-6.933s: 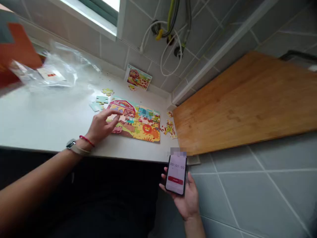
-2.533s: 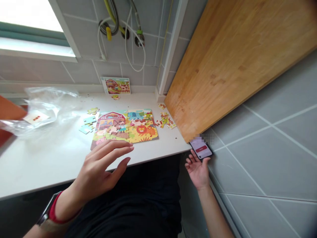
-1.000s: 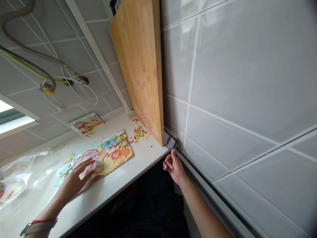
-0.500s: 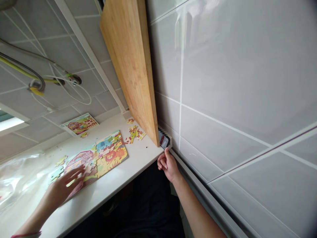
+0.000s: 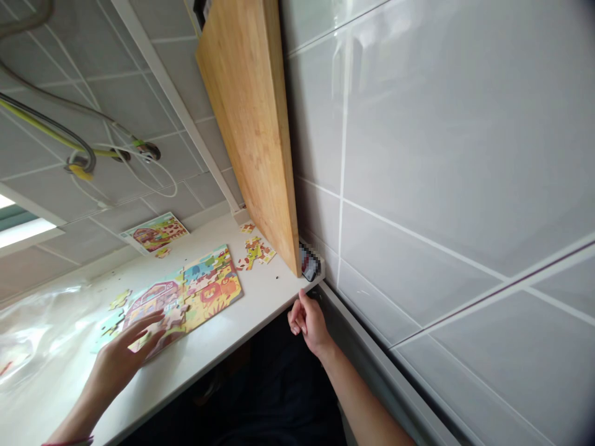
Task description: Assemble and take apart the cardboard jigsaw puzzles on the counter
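Observation:
My left hand (image 5: 121, 350) rests over the lower left part of a jigsaw puzzle (image 5: 218, 282), fingers stretched out and a little apart. A barn and animals show in the puzzle's picture; part of it is hidden under the hand. My right hand (image 5: 310, 322) is just off the counter's front edge, its fingers curled in and the thumb side up, and I see nothing in it. Close beyond it, a dark phone-like device (image 5: 310, 263) with a blurred screen lies in the corner behind a wooden board (image 5: 251, 136).
Loose puzzle pieces (image 5: 255, 251) lie by the board's foot, more pieces (image 5: 119, 300) to the puzzle's left. A picture card (image 5: 155, 233) leans at the back wall. Clear plastic wrap (image 5: 41, 334) covers the left of the white counter (image 5: 264, 297). Cables (image 5: 88, 158) hang on tiles.
My right hand has drawn back from the device and down, off the counter's edge. My left hand stays over the puzzle. The whole view has shifted slightly.

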`<state>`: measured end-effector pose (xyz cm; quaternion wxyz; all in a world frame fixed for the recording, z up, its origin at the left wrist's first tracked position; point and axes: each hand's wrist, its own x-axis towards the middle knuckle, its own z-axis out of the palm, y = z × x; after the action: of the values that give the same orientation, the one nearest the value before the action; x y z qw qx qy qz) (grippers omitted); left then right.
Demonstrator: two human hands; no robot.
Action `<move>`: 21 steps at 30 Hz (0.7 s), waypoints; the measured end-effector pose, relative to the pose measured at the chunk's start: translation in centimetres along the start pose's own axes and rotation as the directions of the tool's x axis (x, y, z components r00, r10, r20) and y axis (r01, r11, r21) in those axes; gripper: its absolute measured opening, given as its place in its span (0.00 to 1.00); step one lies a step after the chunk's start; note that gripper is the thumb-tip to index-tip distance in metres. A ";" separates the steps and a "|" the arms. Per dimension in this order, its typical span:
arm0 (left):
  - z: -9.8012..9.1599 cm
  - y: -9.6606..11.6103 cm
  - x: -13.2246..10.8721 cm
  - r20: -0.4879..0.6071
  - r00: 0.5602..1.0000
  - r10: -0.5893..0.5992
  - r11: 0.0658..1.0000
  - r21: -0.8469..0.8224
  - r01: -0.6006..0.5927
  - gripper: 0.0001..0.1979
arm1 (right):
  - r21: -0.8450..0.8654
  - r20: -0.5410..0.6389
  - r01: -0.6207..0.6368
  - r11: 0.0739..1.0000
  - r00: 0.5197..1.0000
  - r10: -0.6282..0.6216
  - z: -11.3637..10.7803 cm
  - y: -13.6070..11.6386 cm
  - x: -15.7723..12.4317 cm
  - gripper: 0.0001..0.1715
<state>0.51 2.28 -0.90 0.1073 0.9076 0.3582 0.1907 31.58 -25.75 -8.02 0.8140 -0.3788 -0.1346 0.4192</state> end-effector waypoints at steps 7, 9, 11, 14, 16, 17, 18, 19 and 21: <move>0.3 -0.2 -0.1 0.071 0.997 -0.036 0.999 0.012 0.036 0.25 | -0.196 0.078 0.034 0.980 0.997 -0.019 1.8 1.3 -1.6 0.33; 0.1 1.1 -0.1 0.088 0.996 -0.031 0.999 -0.012 0.033 0.24 | -0.208 0.081 0.046 0.977 0.996 -0.030 2.3 1.0 -1.6 0.31; -0.3 2.6 -0.1 0.077 0.997 -0.018 0.998 -0.065 0.024 0.22 | -0.229 0.081 0.058 0.972 0.996 -0.040 2.8 0.6 -1.4 0.30; -0.7 4.5 -0.2 0.040 0.999 0.027 0.991 -0.130 -0.021 0.19 | -0.258 0.112 0.048 0.965 0.994 -0.020 3.9 0.3 -0.8 0.29; -0.9 5.2 -0.5 0.035 0.997 0.070 0.980 -0.187 -0.062 0.17 | -0.295 0.131 0.017 0.955 0.991 0.022 4.8 0.0 -0.3 0.27; -1.0 5.4 -0.7 0.033 0.995 0.091 0.972 -0.220 -0.081 0.16 | -0.321 0.145 0.007 0.947 0.989 0.042 5.4 -0.1 -0.1 0.27; -1.0 5.4 -0.9 0.028 0.994 0.110 0.964 -0.247 -0.100 0.15 | -0.351 0.161 0.004 0.936 0.985 0.056 6.0 -0.3 0.2 0.27; -0.9 5.3 -1.0 0.019 0.992 0.122 0.958 -0.264 -0.112 0.15 | -0.381 0.179 0.012 0.924 0.982 0.061 6.7 -0.5 0.6 0.27; -0.6 4.8 -1.2 -0.002 0.993 0.122 0.959 -0.259 -0.118 0.14 | -0.432 0.215 0.054 0.900 0.975 0.045 8.1 -0.7 1.5 0.27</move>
<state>2.41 -1.99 0.91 0.2155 0.9072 0.2739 0.2357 28.58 -20.71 -2.16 0.6898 -0.5020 -0.3150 0.4159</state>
